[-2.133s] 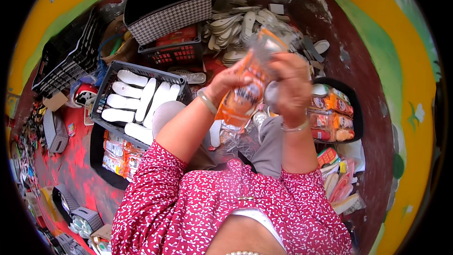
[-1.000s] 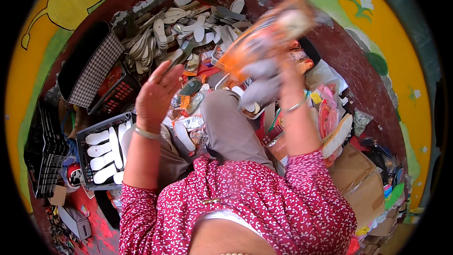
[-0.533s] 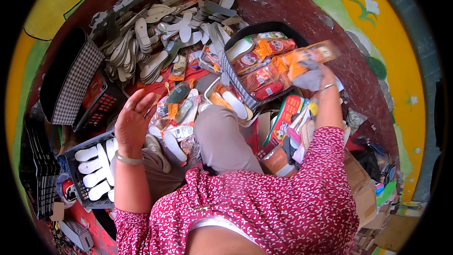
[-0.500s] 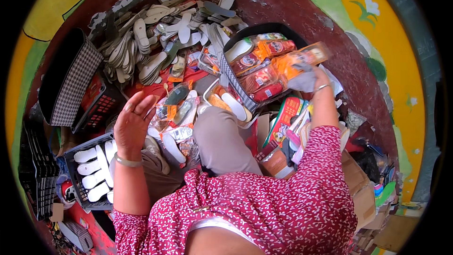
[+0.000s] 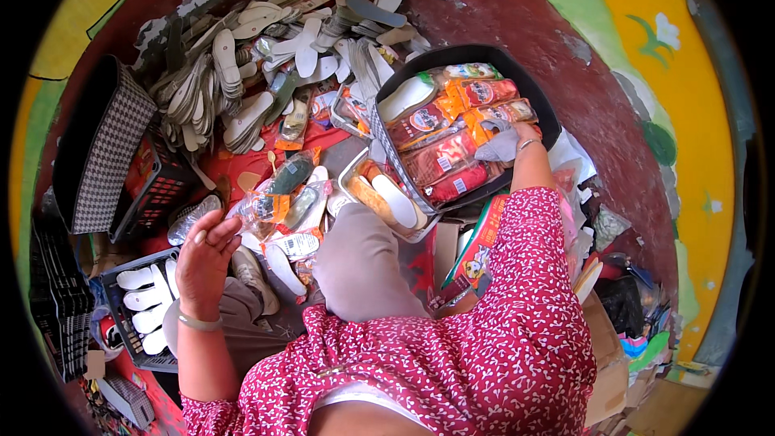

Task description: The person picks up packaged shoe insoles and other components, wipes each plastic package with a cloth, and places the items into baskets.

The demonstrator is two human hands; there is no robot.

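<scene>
My right hand [image 5: 525, 134] reaches into a black box with a houndstooth side [image 5: 386, 145]. Grey cloth [image 5: 497, 144] covers its fingers, so their grip is hidden. It rests at the right end of a clear packet with orange print [image 5: 481, 115], which lies on the others in the box. Several such orange and red packets [image 5: 428, 123] fill the box, with a white insole [image 5: 410, 97] at its left end. My left hand [image 5: 205, 254] is raised above my left leg, empty, its fingers loosely stretched.
Stacks of insoles [image 5: 198, 97] are heaped by the wall. A crate of white insoles [image 5: 133, 359] stands at left, below a black basket [image 5: 145, 194]. A tray of slippers [image 5: 416, 236] and wrapped footwear [image 5: 291, 173] lie before my knee; a cardboard box [image 5: 601, 347] is at right.
My right hand has lowered the orange-printed packet from above the box's right side down into the box. My left hand has dropped slightly and stays open. My view has shifted a little.
</scene>
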